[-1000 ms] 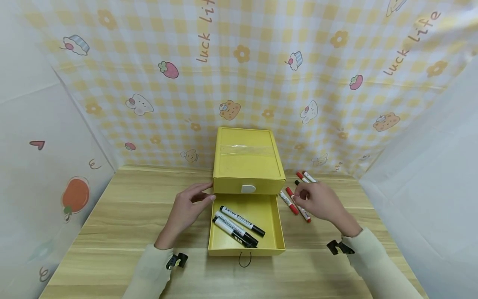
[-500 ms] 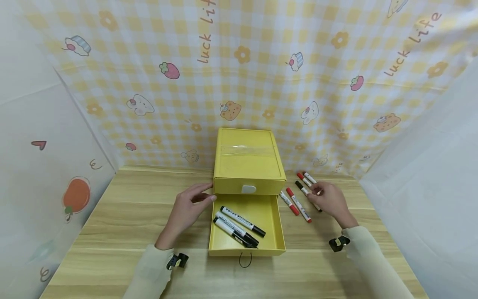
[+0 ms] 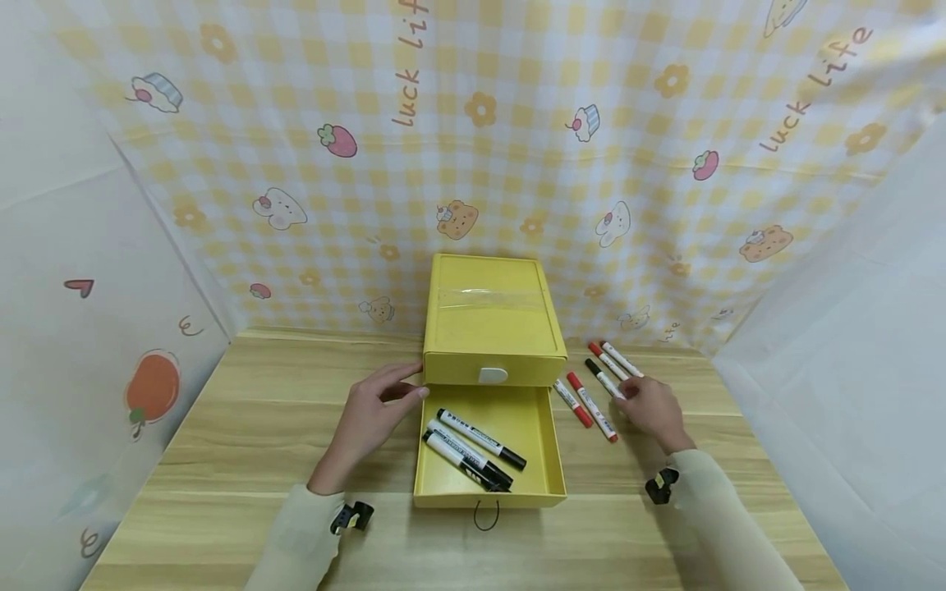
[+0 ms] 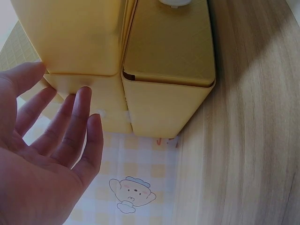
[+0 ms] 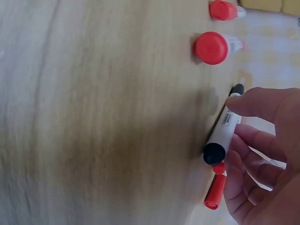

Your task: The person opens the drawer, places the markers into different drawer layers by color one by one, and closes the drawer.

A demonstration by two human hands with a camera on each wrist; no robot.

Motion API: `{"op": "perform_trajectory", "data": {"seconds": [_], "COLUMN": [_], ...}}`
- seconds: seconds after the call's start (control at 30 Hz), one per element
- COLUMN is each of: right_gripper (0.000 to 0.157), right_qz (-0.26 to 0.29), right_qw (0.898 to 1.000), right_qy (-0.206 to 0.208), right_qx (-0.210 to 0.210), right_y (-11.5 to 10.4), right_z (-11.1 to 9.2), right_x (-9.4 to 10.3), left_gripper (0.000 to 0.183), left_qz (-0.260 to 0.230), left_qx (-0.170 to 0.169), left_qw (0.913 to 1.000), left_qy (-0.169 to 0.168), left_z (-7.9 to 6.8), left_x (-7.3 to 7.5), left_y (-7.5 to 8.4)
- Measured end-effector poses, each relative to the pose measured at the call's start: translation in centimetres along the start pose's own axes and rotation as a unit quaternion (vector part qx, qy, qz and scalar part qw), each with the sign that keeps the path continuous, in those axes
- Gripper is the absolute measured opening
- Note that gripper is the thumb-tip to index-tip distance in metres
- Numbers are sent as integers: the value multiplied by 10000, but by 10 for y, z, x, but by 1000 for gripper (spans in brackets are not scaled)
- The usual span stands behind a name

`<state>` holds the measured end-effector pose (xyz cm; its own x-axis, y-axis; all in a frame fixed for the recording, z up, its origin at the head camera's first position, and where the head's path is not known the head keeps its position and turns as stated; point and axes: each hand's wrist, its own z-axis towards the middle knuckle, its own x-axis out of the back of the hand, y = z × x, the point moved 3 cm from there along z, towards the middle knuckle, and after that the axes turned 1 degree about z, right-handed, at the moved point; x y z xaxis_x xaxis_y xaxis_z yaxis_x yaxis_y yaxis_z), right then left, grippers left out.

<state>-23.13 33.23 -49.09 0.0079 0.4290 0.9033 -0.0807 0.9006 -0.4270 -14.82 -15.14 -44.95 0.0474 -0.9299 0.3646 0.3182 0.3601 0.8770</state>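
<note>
My right hand (image 3: 654,410) is at a white marker with black ends (image 3: 604,377) on the wooden table, right of the yellow drawer box (image 3: 491,328). In the right wrist view, thumb and fingers pinch that black marker (image 5: 221,133) from its two sides. My left hand (image 3: 373,419) stays at the box's left side with fingers loosely spread; the left wrist view shows its fingertips against the yellow wall (image 4: 70,84). Below, an open drawer (image 3: 517,500) sticks out toward me. Several black-capped markers (image 3: 480,439) lie slanted inside it.
Two red-capped markers (image 3: 591,406) lie between the box and my right hand. Behind the black marker lie two more red-ended ones (image 3: 621,361). A checked curtain (image 3: 384,180) hangs behind the table (image 3: 244,460). A black cord loop (image 3: 485,525) hangs from the drawer front.
My right hand has moved right, away from the red markers beside the box, and down along the black marker to its near end. The left hand has kept its place.
</note>
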Motion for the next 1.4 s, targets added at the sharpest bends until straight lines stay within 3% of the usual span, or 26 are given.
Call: {"op": "perform_trajectory", "data": {"seconds": [0.57,1.03,1.4], "right_gripper": [27,22,23], "right_qz": [-133,-27,274], "right_qw": [9995,9999,9990], "right_qy": [-182,116,348], "right_qx": [-204,-80,62], "right_y": [2,1,-12], "right_z": [3,0,-9], "right_x": [-4,-7,-3], "left_gripper": [43,42,43], "left_qz": [21,0,3], "left_qx": [5,11,108], "left_qw": [10000,10000,9999], "left_qy": [-9,9,-15], "left_z": [1,1,1], "left_x": [0,0,0], "left_y": [2,1,1]}}
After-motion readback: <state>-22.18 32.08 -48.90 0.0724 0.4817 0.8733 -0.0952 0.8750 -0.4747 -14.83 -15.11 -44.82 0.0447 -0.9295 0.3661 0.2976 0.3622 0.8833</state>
